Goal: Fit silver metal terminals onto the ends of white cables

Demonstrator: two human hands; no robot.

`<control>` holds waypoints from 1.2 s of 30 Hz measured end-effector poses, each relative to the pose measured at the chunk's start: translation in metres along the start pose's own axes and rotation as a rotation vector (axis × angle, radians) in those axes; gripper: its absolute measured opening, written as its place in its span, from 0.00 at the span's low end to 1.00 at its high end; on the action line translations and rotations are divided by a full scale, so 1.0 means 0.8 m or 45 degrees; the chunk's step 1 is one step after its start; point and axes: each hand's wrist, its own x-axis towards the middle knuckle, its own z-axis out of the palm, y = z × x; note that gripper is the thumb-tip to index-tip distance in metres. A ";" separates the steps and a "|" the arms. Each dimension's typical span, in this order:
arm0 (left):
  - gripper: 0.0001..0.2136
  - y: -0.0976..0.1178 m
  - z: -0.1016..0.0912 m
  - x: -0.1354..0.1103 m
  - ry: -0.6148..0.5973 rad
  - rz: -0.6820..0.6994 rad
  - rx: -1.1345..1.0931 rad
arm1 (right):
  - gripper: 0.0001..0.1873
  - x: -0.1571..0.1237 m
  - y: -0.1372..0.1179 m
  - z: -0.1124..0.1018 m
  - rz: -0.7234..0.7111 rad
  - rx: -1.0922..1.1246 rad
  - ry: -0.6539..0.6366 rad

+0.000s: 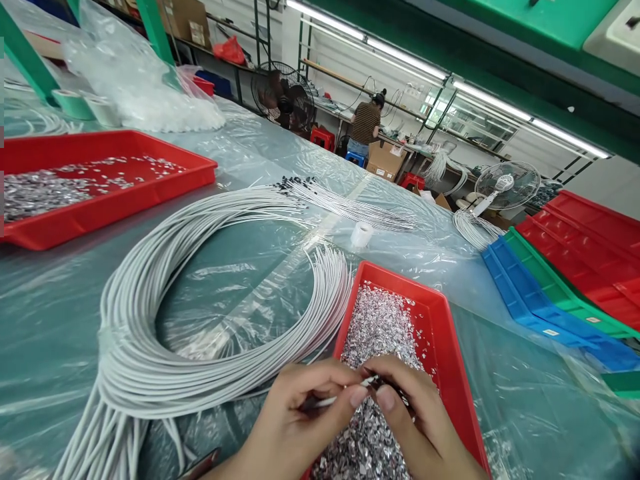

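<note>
Over a red tray [453,347] of small silvery scraps [380,320], my two hands meet at the thin end of a white cable [326,402]. My left hand [305,413] is closed, thumb and forefinger pinching the cable near its tip. My right hand [420,407] is closed too, its fingers pinched at the cable's end, where something small and dark shows; what exactly it grips is mostly hidden. Left of the tray lies a large coiled bundle of white cables [135,313], its cut ends pointing up beside the tray's far corner.
Another red tray [165,193] with silvery pieces stands at left. Behind the coil lie cables with black ends [350,207] and a white tape roll [362,235]. Stacked blue, green and red bins [565,280] stand at right. A person [367,123] sits at a far bench.
</note>
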 end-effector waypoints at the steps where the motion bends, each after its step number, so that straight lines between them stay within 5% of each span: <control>1: 0.08 0.000 -0.001 0.000 0.012 0.035 0.032 | 0.11 -0.001 0.002 -0.001 0.011 0.010 0.009; 17: 0.06 0.004 0.002 -0.006 0.028 0.479 0.413 | 0.11 0.004 0.002 -0.001 0.121 0.421 -0.163; 22: 0.07 0.002 -0.001 -0.013 -0.009 0.495 0.523 | 0.13 0.002 0.000 0.004 0.110 0.495 -0.128; 27: 0.05 -0.006 0.002 -0.014 0.085 0.607 0.441 | 0.14 -0.006 0.001 0.007 0.142 0.523 -0.109; 36: 0.09 -0.010 0.007 -0.013 0.223 0.552 0.346 | 0.11 -0.014 0.008 0.012 0.294 0.488 -0.108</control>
